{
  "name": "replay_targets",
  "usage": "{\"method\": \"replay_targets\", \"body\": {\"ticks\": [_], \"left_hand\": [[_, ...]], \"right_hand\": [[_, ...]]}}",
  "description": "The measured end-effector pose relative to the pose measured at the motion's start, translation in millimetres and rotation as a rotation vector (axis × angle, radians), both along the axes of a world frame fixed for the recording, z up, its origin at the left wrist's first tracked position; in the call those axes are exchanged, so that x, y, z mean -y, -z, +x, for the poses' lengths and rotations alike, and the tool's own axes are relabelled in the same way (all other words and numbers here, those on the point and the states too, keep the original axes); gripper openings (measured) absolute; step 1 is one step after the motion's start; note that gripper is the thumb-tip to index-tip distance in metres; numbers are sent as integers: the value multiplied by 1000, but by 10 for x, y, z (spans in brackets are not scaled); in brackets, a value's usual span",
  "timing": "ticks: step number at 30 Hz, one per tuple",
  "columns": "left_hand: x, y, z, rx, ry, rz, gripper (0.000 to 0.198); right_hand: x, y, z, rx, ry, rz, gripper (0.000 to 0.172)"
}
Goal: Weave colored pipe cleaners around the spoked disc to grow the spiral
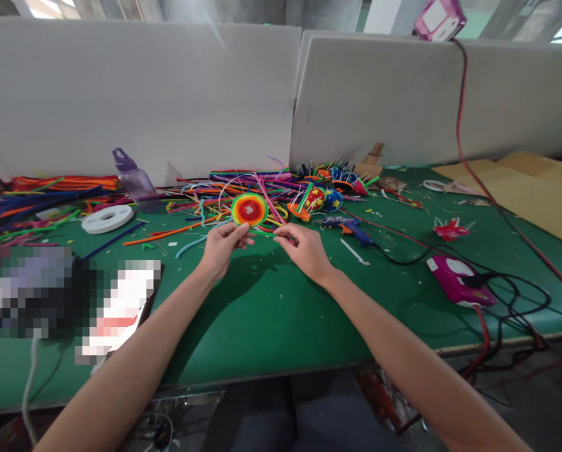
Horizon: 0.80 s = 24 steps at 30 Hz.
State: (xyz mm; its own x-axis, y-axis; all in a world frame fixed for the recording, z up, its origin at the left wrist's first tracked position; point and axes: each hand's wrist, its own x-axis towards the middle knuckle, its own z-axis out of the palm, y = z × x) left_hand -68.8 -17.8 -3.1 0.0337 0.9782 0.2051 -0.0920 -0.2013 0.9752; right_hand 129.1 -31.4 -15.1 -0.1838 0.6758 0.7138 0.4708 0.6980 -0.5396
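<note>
Between thumb and fingers, my left hand pinches the lower edge of a round disc of coiled pipe cleaner. Its rings run from red in the middle through orange and yellow to a green rim, with a pale patch at the centre. A green pipe cleaner stretches from the disc's lower edge toward my right hand, whose thumb and fingertips are closed on its end. Both hands are raised a little above the green table. Behind them lies a heap of loose pipe cleaners in many colours.
A glue gun lies right of my hands, its cord running to a magenta power box. Starry decorated pieces sit behind. Leftward are a white spool, a purple bottle and blurred-out items. White boards stand behind the table.
</note>
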Motion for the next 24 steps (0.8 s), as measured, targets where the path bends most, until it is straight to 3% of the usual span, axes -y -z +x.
{"method": "replay_targets", "body": {"ticks": [11,19,24], "left_hand": [[22,-22,19,-41,3,10,33],[-15,-9,-32,-111,48,22,34],[-23,-3,-37,-86,55,21,33]], "right_hand": [[67,-88,0,13,-30,-91,13],[91,-160,-50,-406,-304,-562,18],[72,-156,-74,-550,-362,-778,20]]}}
